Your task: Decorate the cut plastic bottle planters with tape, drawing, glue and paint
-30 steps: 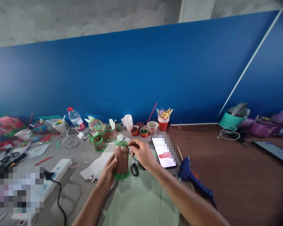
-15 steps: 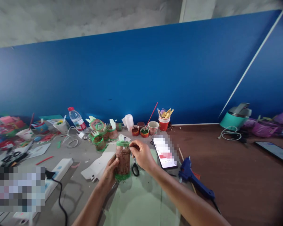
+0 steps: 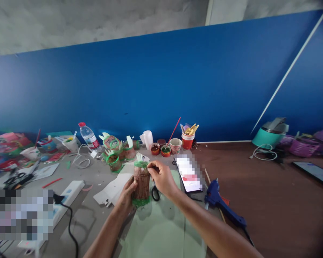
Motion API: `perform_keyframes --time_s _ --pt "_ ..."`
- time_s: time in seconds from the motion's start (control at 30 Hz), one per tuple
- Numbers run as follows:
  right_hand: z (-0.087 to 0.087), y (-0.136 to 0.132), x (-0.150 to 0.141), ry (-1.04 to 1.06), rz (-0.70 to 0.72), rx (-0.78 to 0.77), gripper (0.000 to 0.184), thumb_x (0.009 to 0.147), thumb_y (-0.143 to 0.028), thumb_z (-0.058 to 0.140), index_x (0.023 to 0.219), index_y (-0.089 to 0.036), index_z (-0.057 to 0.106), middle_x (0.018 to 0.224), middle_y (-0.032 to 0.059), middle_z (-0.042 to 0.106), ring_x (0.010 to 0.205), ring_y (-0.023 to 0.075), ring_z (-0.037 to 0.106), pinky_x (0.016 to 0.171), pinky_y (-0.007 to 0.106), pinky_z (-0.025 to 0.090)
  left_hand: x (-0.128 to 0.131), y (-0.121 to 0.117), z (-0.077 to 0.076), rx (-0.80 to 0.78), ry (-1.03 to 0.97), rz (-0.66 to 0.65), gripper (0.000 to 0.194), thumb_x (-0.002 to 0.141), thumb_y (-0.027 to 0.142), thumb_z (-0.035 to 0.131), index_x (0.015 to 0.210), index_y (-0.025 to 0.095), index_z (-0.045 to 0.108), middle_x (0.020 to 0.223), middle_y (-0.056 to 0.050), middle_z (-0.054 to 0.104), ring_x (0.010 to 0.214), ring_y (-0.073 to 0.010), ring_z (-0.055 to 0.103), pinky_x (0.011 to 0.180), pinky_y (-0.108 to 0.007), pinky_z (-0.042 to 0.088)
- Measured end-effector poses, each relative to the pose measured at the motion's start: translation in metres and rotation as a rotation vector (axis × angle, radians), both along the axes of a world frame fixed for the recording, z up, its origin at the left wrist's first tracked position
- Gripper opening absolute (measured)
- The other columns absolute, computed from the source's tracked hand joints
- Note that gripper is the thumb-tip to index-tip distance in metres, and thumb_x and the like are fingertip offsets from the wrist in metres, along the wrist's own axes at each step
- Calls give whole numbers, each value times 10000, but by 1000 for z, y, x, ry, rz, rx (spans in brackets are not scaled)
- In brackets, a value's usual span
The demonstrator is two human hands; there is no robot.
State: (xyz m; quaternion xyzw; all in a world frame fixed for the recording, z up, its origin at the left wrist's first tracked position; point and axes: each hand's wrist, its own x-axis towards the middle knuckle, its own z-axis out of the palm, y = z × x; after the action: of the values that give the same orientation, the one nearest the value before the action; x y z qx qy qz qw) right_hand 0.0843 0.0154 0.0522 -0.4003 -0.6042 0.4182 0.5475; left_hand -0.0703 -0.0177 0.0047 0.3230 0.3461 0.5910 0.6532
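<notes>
A brown cylinder point(image 3: 141, 183) with bark-like texture and green trim at its top and bottom stands roughly upright in my grip. My left hand point(image 3: 127, 195) is wrapped round its left side, low down. At the upper right edge, the thumb and forefinger of my right hand point(image 3: 161, 175) pinch together against the green rim; whether a small piece sits between them is hidden. Beneath the cylinder lies a pale green sheet point(image 3: 164, 229). Black-handled scissors point(image 3: 155, 193) rest just right of the cylinder, partly behind my right hand.
A phone point(image 3: 190, 175) with a lit screen and a blue glue gun point(image 3: 215, 197) lie to the right. Small green-trimmed pots point(image 3: 114, 163), a water bottle point(image 3: 89, 136) and paper cups point(image 3: 176, 146) line the back. A white power strip point(image 3: 67, 200) with a black cord lies at left.
The whole view has shifted slightly, so everything appears a little further right. Both hands keep the same hold on the cylinder, with hardly any movement of the fingers.
</notes>
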Motion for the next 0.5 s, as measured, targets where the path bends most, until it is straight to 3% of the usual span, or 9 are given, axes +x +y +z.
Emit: perform_keyframes --time_s 0.3,0.5 --pt "-1 -2 0 -70 -75 77 112 770 -262 498 793 -212 596 745 20 650 692 181 607 641 279 468 0 0 -5 8 -7 -14 442 647 342 831 1051 201 718 1052 -86 758 945 -251 711 767 -272 543" --pt "2 -2 -1 -21 -127 20 56 697 -250 538 743 -219 543 716 1 617 657 168 571 675 299 462 2 -1 -5 24 -12 -34 486 686 308 807 1143 196 689 1107 -97 742 996 -254 700 843 -286 536"
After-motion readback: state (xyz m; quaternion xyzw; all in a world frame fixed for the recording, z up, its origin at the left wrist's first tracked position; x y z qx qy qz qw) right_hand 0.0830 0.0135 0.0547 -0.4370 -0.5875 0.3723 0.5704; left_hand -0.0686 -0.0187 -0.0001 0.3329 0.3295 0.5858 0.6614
